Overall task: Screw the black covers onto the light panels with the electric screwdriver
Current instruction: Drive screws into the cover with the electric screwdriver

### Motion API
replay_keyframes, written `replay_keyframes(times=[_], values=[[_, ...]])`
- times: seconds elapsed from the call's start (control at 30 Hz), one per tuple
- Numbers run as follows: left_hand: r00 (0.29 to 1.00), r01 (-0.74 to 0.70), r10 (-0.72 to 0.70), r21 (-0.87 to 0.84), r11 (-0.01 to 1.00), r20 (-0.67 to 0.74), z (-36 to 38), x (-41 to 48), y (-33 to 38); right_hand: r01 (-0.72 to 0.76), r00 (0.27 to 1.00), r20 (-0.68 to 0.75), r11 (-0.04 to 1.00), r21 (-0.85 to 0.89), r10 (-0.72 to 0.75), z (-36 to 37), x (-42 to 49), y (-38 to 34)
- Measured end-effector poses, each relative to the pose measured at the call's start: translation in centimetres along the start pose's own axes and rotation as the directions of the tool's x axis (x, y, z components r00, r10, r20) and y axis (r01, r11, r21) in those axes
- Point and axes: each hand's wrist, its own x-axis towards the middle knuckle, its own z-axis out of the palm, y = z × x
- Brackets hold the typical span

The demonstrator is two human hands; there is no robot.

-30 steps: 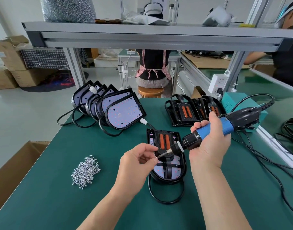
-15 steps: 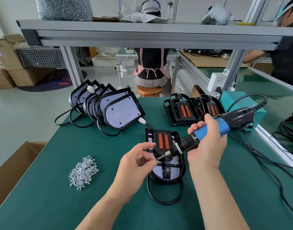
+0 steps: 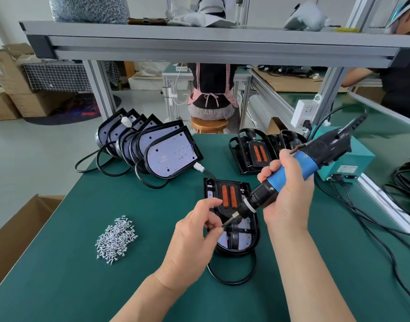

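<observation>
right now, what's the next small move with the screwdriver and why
Probably tip the electric screwdriver down onto a hole in the black cover. The right hand grips it tilted over the light panel. The left hand pinches at its bit, likely seating a screw too small to make out. The bit points sideways at those fingers, not down at the cover.

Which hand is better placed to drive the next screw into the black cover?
Probably the right hand: it grips the electric screwdriver above the black cover. The left hand only pinches the bit's tip.
</observation>
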Motion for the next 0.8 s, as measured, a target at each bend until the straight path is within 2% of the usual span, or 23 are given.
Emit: replay_keyframes(times=[0.37,0.53,0.6,0.7,0.8], values=[[0.996,0.060,-0.060,-0.001,0.998,-0.062,0.0,0.7,-0.9,0.101,0.995,-0.002,0.993,-0.055,-0.101,2.0,0.3,0.3],[0.979,0.143,-0.153,-0.081,0.986,-0.138,-0.1,1.1,-1.5,0.149,0.989,-0.014,0.987,-0.056,-0.150,2.6,1.7,0.1],[0.948,0.239,-0.259,-0.121,0.963,-0.186,0.0,1.8,-2.0,0.167,0.986,-0.018,0.985,-0.048,-0.168,3.0,2.5,-0.1],[0.888,0.444,-0.453,-0.110,0.889,-0.076,0.4,3.6,-2.6,0.202,0.979,0.013,0.977,-0.062,-0.202,4.0,3.7,0.1],[0.851,0.522,-0.523,0.019,0.853,0.047,1.3,5.6,-2.4,0.240,0.970,0.059,0.966,-0.100,-0.235,5.2,4.6,0.8]])
